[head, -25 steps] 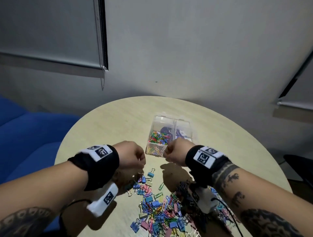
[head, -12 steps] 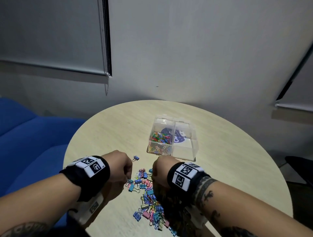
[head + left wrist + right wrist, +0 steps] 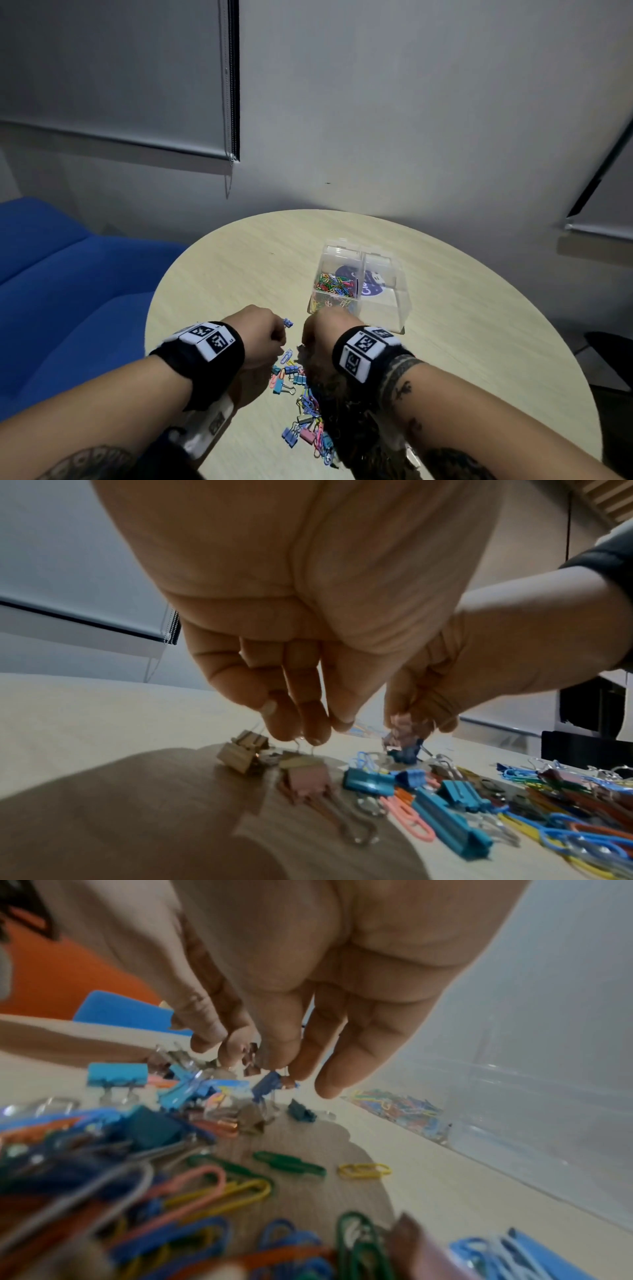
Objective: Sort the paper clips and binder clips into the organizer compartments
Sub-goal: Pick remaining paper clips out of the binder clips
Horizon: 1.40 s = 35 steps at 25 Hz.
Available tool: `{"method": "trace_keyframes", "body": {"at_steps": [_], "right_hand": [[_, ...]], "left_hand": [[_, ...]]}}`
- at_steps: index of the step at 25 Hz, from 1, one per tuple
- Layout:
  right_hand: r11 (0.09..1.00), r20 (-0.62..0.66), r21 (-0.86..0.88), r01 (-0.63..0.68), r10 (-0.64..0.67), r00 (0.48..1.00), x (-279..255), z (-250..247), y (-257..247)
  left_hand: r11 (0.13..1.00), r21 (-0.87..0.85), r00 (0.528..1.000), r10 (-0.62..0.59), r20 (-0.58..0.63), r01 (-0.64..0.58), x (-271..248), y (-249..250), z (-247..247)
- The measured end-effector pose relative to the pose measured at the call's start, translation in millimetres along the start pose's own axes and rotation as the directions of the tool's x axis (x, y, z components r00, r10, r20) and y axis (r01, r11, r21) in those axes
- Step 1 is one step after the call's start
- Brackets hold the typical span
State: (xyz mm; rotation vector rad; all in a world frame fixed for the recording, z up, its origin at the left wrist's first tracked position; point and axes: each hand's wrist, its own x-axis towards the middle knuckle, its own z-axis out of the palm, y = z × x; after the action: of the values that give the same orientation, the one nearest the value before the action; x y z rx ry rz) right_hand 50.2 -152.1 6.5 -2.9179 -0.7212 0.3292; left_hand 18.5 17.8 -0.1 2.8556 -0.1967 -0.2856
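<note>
A clear two-compartment organizer [image 3: 397,305] stands mid-table; its left compartment holds coloured paper clips [image 3: 334,286]. A mixed pile of binder clips and paper clips [image 3: 301,394] lies in front of it, close to me. My left hand [image 3: 308,731] hangs fingers-down over the pile's left edge, fingertips pinched on the wire handle of a tan binder clip [image 3: 243,750]. My right hand [image 3: 253,1056] hovers over the pile's far end and pinches a small pink binder clip [image 3: 251,1061], with a blue one [image 3: 270,1083] just below it. In the head view the wrists hide both hands' fingers.
The round wooden table [image 3: 462,359] has its edge close on the left and front. A small blue binder clip [image 3: 287,322] lies apart, beyond my left hand. A blue sofa [image 3: 68,291] stands left of the table. The organizer wall [image 3: 514,1110] is close to my right hand.
Both hands have drawn back from the organizer toward me and come down onto the pile of clips. The camera view has tilted slightly.
</note>
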Motion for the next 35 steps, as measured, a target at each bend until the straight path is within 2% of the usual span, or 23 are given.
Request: {"method": "trace_keyframes", "body": {"at_steps": [5,9,11,14,18,21,23,26,30,33,35], "right_hand": [[0.978,-0.047,0.142,-0.155,0.163,0.985,-4.3,-9.2,29.5],[0.898,0.031,0.361,-0.251,0.257,0.966,-9.9,-9.0,49.5],[0.869,0.067,0.397,-0.296,0.295,0.953,-10.6,-8.8,53.8],[0.867,0.064,0.389,-0.310,0.310,0.949,-10.2,-8.0,56.8],[0.847,0.052,0.402,-0.348,0.358,0.932,-12.0,-7.7,58.4],[0.874,0.056,0.296,-0.385,0.387,0.920,-17.5,-8.7,64.4],[0.901,0.105,0.201,-0.385,0.371,0.923,-22.5,-7.9,68.1],[0.914,0.163,0.159,-0.373,0.349,0.923,-24.9,-2.9,61.4],[0.917,0.102,0.054,-0.395,0.388,0.916,-10.1,9.3,47.2],[0.917,0.162,0.060,-0.395,0.381,0.910,-6.2,9.3,49.0],[0.921,0.187,0.067,-0.383,0.366,0.912,-12.9,4.2,51.3]], "left_hand": [[0.992,0.117,0.998,0.031,0.055,-0.038,12.2,15.1,10.1],[0.992,0.121,0.999,0.016,0.051,-0.022,19.7,14.3,12.2],[0.993,0.114,0.999,-0.006,0.039,0.001,20.2,14.2,12.1],[0.991,0.133,0.998,-0.018,0.056,0.011,17.2,18.8,12.9],[0.960,0.278,0.989,-0.019,0.144,-0.022,12.7,23.2,16.5],[0.940,0.340,0.983,-0.030,0.184,-0.035,10.9,21.5,16.1],[0.938,0.341,0.982,-0.008,0.191,-0.058,9.5,19.4,14.8],[0.936,0.342,0.981,0.020,0.191,-0.085,8.7,17.0,12.9],[0.923,0.373,0.982,0.030,0.184,-0.098,8.5,20.1,11.4],[0.968,0.239,0.985,0.036,0.169,-0.076,9.4,18.7,8.5],[1.000,0.005,0.994,0.022,0.111,-0.023,7.8,19.3,4.4]]}}
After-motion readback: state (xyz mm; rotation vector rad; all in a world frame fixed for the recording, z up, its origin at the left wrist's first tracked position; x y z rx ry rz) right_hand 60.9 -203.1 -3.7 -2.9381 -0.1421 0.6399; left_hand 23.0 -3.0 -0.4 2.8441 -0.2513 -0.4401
